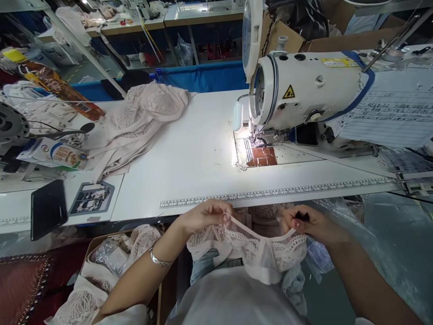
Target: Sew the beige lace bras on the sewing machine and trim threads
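Observation:
A pale pink lace bra point(269, 255) hangs over my lap, its upper edge stretched between my two hands. My left hand point(206, 215) pinches one end of that edge between thumb and fingers. The other end is gripped by my right hand point(313, 223), where a small dark object I cannot make out also shows among the fingers. Both hands are just below the front edge of the white sewing table point(189, 167). More pink lace fabric lies on my lap behind and beside the bra.
A lit sewing machine point(304, 90) stands at the right of the table. A printed ruler point(277, 193) runs along the front edge. At left are piled pink lace garments point(145, 113), a drink bottle point(61, 85), a carton point(56, 154) and a phone point(49, 210). A box of lace pieces point(91, 275) sits below.

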A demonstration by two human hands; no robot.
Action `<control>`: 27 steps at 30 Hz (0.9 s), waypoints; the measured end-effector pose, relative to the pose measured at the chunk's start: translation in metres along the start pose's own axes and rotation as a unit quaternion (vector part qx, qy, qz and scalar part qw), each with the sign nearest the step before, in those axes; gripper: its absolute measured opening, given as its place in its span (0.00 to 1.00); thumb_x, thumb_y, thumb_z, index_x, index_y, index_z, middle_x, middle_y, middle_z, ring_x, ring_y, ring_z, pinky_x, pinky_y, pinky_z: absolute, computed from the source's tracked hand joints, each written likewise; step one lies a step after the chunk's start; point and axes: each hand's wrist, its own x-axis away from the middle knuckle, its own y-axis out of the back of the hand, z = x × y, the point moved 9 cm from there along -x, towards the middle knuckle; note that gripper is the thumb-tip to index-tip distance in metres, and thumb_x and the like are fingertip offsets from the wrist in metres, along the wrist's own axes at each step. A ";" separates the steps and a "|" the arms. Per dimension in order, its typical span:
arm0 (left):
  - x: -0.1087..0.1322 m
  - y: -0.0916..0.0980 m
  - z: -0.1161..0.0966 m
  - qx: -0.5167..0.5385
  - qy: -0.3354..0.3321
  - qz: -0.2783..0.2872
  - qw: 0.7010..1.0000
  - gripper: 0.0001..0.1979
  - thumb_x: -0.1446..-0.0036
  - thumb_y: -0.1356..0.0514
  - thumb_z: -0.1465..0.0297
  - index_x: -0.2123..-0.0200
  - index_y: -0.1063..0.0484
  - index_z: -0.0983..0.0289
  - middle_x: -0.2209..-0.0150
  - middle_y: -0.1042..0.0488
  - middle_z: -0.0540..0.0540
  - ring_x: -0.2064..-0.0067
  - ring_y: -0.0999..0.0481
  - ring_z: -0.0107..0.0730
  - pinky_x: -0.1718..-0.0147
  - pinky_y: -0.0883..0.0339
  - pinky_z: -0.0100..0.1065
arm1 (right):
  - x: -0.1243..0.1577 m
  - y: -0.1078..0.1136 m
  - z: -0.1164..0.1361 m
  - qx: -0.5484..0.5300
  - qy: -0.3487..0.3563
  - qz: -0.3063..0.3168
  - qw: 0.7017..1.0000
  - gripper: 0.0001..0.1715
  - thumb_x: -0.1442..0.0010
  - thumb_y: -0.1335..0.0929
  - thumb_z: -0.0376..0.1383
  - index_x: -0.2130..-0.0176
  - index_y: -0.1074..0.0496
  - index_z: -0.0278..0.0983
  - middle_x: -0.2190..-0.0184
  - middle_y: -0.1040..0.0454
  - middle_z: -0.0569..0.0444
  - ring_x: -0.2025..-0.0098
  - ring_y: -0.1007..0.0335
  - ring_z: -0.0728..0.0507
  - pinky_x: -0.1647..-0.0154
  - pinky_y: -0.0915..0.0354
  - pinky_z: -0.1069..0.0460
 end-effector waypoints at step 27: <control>-0.010 -0.006 -0.036 0.038 -0.080 -0.111 0.990 0.24 0.41 0.34 0.54 0.78 0.34 0.65 0.80 0.38 0.47 0.77 0.41 0.23 0.75 0.48 0.28 | -0.009 0.001 -0.003 -0.181 0.031 -0.008 0.983 0.33 0.41 0.27 0.56 0.80 0.40 0.38 0.86 0.43 0.61 0.85 0.55 0.54 0.86 0.59 0.54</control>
